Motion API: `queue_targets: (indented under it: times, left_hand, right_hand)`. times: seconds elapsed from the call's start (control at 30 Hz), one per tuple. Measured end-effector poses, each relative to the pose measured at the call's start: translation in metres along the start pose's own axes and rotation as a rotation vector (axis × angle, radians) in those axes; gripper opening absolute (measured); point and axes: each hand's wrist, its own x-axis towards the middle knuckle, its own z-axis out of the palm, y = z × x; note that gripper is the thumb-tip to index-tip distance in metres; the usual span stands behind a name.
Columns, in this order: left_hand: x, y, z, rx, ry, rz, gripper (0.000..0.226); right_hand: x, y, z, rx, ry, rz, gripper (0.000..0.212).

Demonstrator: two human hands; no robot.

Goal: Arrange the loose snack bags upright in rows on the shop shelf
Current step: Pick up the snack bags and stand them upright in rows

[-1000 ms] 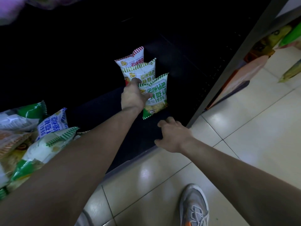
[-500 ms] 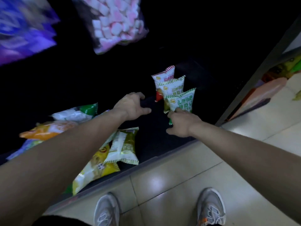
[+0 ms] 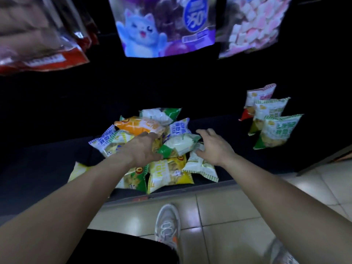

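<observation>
We reach into the loose bags to feed the upright row: right hand spread above them; left hand on the heap, its grip unclear.

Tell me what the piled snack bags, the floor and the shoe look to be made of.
Snack bags: thin printed plastic film, glossy. They crinkle, puff and catch highlights.
Floor: probably glazed ceramic tile, shown by pale squares, dark grout lines and mirror-like light spots.
Shoe: seemingly grey mesh fabric with synthetic overlays and laces, but too blurred to be sure.
</observation>
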Motion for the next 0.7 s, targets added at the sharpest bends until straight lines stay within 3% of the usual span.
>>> queue_targets:
  times: [0.1, 0.23, 0.4, 0.57, 0.7]
  left_hand:
    - [0.01, -0.009, 0.004, -0.01, -0.034, 0.028, 0.087]
    - [0.026, -0.015, 0.003, -0.071, -0.089, 0.071, 0.088]
    - [0.036, -0.017, -0.004, -0.133, -0.056, 0.095, 0.085]
    - [0.04, -0.016, -0.01, -0.151, -0.029, 0.092, 0.084]
    - [0.04, -0.004, -0.021, -0.196, 0.067, 0.122, 0.088]
  right_hand:
    - [0.019, -0.013, 0.017, -0.11, 0.015, -0.111, 0.077]
    - [0.044, -0.021, 0.039, -0.202, -0.085, -0.108, 0.079]
    - [0.064, -0.017, 0.045, -0.23, 0.004, -0.117, 0.067]
    - [0.068, -0.013, -0.002, -0.158, 0.049, -0.143, 0.047]
    - [0.043, 0.003, -0.062, -0.062, 0.1, -0.095, 0.048]
